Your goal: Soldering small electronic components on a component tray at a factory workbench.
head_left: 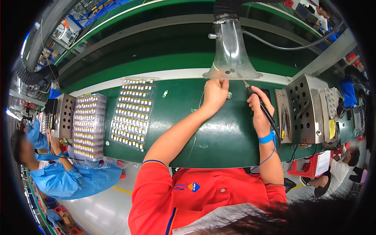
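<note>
Left hand (214, 94) pinches a small part at the desk's (219, 137) far edge, under a clear funnel hood (231, 51). Right hand (260, 111) grips a black soldering iron (263, 107) beside it.

Green work surface (219, 137) bearing a tray of small yellow-and-white parts (132, 113), a stack of like trays (89, 126) and two perforated metal boxes (306, 109) (64, 115); clear funnel-shaped hood (232, 51) overhead; co-worker in blue (74, 178) at left.
</note>
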### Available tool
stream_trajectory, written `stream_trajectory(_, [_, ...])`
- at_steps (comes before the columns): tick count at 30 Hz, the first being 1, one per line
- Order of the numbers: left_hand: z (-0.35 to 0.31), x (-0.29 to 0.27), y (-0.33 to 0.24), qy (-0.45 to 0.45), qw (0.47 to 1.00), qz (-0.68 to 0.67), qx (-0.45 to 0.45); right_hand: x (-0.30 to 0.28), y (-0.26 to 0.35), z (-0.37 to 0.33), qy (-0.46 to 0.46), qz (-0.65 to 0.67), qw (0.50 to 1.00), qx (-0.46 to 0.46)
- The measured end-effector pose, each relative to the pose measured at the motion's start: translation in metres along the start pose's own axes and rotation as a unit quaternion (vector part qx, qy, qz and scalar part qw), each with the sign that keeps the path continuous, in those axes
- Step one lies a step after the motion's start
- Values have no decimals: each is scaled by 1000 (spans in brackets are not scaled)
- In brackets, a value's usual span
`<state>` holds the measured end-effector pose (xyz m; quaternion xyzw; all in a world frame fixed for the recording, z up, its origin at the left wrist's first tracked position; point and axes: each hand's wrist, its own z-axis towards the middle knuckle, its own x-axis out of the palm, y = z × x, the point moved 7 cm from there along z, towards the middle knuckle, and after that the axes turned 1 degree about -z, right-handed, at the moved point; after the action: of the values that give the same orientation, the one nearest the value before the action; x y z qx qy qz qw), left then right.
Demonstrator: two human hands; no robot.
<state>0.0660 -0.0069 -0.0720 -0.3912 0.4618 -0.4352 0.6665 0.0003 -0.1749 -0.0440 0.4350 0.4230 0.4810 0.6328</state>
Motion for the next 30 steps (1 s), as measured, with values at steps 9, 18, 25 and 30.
stream_trajectory(9, [6,1,10,4,1000,-6,-4,-2,-6,0,-13,21,1000,-2])
stream_trajectory(18, [4,0,2,4,999,-37,-1,0,-4,-1,-14,6,1000,-15])
stream_trajectory(25, [2,-1,-3,12,999,-35,-7,-1,-4,-1,-11,4,1000,-13])
stream_trajectory(30, [2,0,2,6,999,-52,-6,0,-2,-1,-11,-10,1000,-20])
